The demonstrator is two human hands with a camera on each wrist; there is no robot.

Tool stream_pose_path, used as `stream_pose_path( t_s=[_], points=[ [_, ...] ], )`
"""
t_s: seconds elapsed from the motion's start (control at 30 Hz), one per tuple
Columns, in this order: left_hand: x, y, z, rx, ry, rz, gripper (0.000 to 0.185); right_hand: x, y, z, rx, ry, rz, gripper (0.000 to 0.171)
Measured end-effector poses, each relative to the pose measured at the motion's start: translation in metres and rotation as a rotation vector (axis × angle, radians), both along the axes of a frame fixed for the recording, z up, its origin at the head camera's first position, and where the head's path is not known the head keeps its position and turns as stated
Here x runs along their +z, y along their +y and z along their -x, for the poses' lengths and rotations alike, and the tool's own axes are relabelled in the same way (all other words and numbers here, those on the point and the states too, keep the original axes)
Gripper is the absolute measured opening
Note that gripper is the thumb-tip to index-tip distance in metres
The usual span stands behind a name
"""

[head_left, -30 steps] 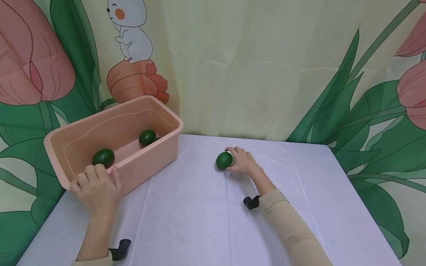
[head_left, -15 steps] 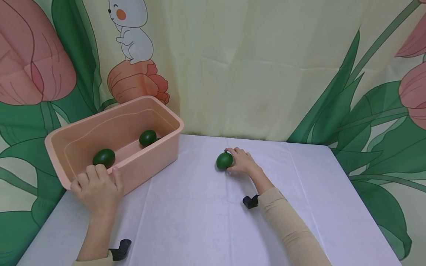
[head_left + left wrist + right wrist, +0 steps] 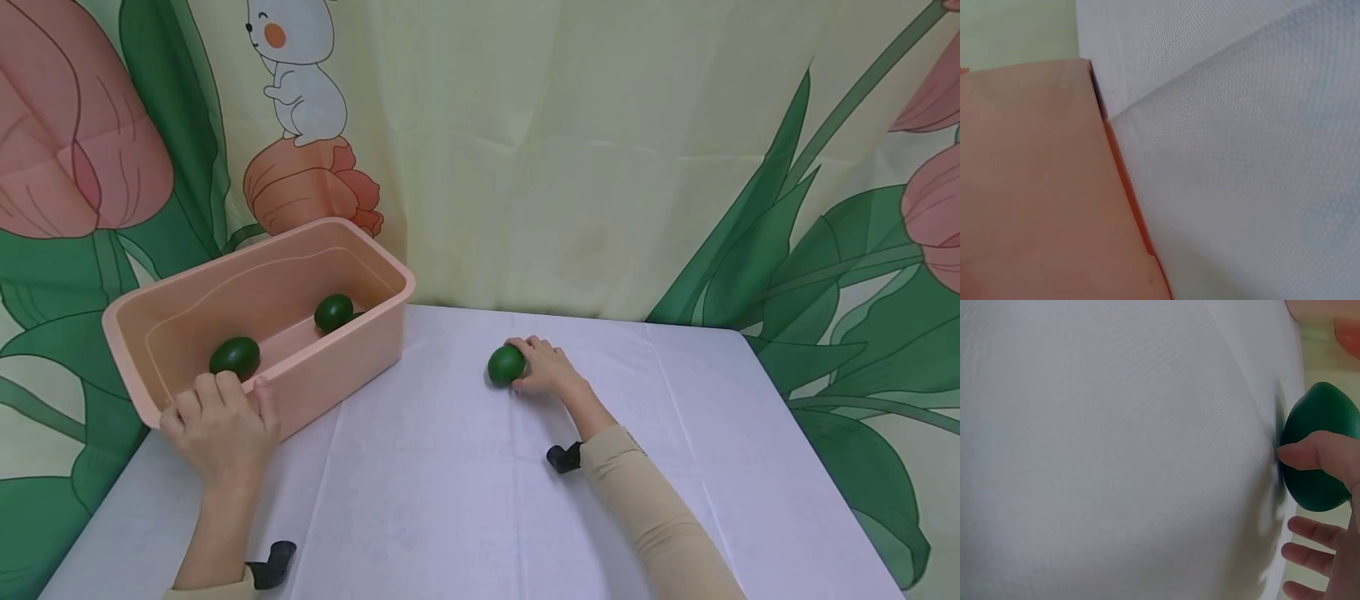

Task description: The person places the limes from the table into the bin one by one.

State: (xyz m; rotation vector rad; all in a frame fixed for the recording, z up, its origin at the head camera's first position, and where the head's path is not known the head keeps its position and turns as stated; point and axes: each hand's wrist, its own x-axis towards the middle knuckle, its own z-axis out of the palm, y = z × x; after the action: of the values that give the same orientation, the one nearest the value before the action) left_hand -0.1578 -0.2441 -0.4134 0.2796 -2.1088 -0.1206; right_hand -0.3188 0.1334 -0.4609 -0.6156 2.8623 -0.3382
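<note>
A dark green, egg-shaped fruit [image 3: 506, 365] rests on the white table, right of a pink plastic bin [image 3: 337, 367]. My right hand [image 3: 546, 367] holds it from the right, thumb and index finger around its sides. In the right wrist view the thumb lies across the fruit [image 3: 1319, 487], while the other fingers are spread below it. At the bin's near left corner, my left hand [image 3: 225, 425] grips the rim with curled fingers. Inside the bin lie a green fruit [image 3: 236, 357] close to that hand and another fruit [image 3: 333, 312] farther back, with a third partly hidden behind the front wall.
The white-covered table [image 3: 427, 500] extends between and in front of both arms. Directly behind it hangs a printed curtain [image 3: 525, 167] with tulips and a rabbit. A black strap-like piece [image 3: 273, 564] sticks out at each wrist. The bin's outer wall [image 3: 1035, 181] fills the left wrist view's left side.
My right index finger has drawn in slightly closer against the fruit. The left hand and the bin stay where they were.
</note>
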Motion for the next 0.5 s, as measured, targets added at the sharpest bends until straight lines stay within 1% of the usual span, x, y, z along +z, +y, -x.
stream_pose_path(
  t_s=[0.17,0.5],
  points=[
    [0.0003,0.0000,-0.0005,-0.003,-0.004,0.004,0.048,-0.0021,0.0001,-0.0009,-0.016,0.008,-0.002,0.070],
    [0.0015,-0.0001,-0.0003,0.003,-0.003,0.007,0.049,-0.0070,-0.0010,-0.0048,-0.031,0.075,-0.011,0.072]
  ],
)
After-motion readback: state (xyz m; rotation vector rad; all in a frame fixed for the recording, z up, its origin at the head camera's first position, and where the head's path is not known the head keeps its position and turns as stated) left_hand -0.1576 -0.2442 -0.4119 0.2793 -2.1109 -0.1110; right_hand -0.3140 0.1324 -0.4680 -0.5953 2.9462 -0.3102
